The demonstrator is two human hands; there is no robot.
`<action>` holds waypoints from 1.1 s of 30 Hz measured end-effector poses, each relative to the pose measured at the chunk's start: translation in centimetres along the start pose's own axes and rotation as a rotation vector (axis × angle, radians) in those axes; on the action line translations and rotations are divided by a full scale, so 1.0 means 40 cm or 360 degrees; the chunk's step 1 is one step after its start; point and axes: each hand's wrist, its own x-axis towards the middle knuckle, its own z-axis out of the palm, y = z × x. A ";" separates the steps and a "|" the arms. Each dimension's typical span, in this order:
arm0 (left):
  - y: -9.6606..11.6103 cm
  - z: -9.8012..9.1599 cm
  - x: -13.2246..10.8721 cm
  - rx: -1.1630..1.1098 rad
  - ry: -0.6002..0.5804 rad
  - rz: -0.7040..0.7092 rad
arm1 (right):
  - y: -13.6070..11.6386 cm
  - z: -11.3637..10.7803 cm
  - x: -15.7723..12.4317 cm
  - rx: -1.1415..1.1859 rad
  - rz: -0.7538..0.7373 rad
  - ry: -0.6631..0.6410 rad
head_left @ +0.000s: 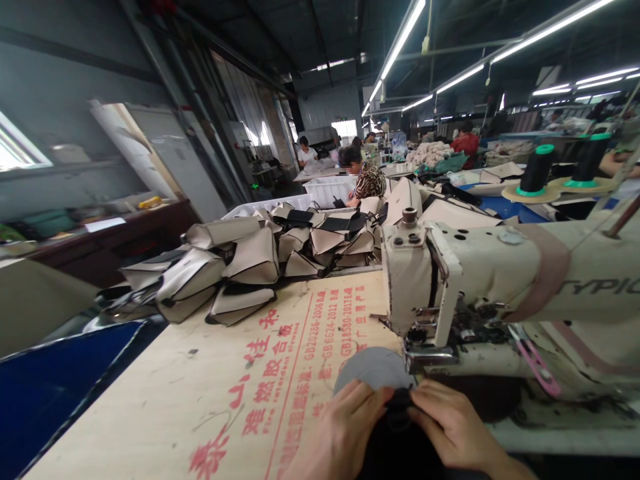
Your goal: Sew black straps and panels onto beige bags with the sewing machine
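Just in front of the sewing machine [425,287], my two hands come together at the bottom of the view. My left hand [345,423] pinches one side of a black fabric piece [400,440], and my right hand [450,420] pinches its other side. Between the fingertips the fabric looks bunched or folded; dark tones hide its detail, and its lower part runs out of the frame. Beyond my fingers lies a grey round plate [373,368], left of the machine's needle area. Pink-handled snips [537,367] rest against the machine to the right of my right hand.
Beige pouches with black edging [253,257] are heaped at the far edge of the printed plywood table [215,373]. Black thread cones [537,170] stand behind the machine. A blue sheet [65,373] hangs at left. A co-worker in a patterned top [369,181] sits beyond the heap.
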 end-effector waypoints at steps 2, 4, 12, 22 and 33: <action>0.005 -0.006 0.001 0.0048 -0.0112 -0.0038 | -0.002 0.004 -0.004 -0.0022 0.0025 0.0021; 0.006 -0.001 -0.001 0.0073 -0.0149 -0.0075 | -0.006 0.004 -0.006 0.0001 0.0167 0.0094; -0.006 0.030 -0.003 -0.0128 -0.0112 -0.0282 | -0.011 -0.014 0.015 -0.0369 -0.0309 0.0029; 0.001 0.036 0.022 -0.0507 -0.0008 -0.0381 | -0.022 -0.066 0.059 0.0619 0.0320 -0.0355; -0.005 0.085 -0.056 -0.0898 0.0100 -0.0800 | 0.011 -0.030 0.018 0.0493 0.0370 -0.0005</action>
